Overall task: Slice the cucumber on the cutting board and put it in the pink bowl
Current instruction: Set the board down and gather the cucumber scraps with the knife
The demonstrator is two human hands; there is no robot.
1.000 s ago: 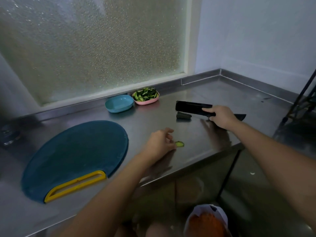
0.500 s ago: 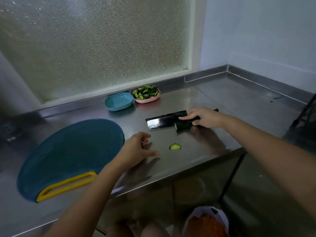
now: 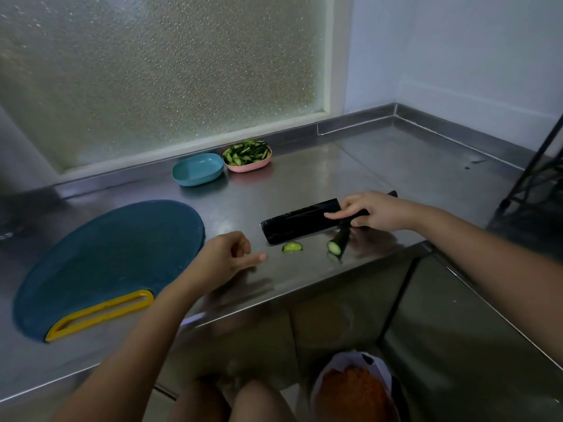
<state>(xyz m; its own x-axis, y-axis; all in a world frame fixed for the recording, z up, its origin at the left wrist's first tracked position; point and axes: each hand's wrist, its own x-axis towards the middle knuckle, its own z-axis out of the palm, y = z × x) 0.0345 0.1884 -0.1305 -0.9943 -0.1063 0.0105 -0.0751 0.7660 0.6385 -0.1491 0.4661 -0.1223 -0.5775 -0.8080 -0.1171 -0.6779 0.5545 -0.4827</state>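
The cutting board (image 3: 106, 263) lies on the left of the surface (image 3: 380, 166). At the back, by the window, two bowls stand side by side and touching: the left bowl (image 3: 198, 169) and the right bowl (image 3: 247, 167), which has cucumber slices (image 3: 246, 152) in it. Right of the board, near the front edge, lies the knife (image 3: 300, 225). A single slice (image 3: 292, 247) sits just in front of its blade. The tilted cucumber piece (image 3: 338, 242) is to the right of that slice. The left hand (image 3: 225, 257) is between board and slice. The right hand (image 3: 374, 211) is over the knife's handle end, fingers (image 3: 335, 215) at the piece's upper end.
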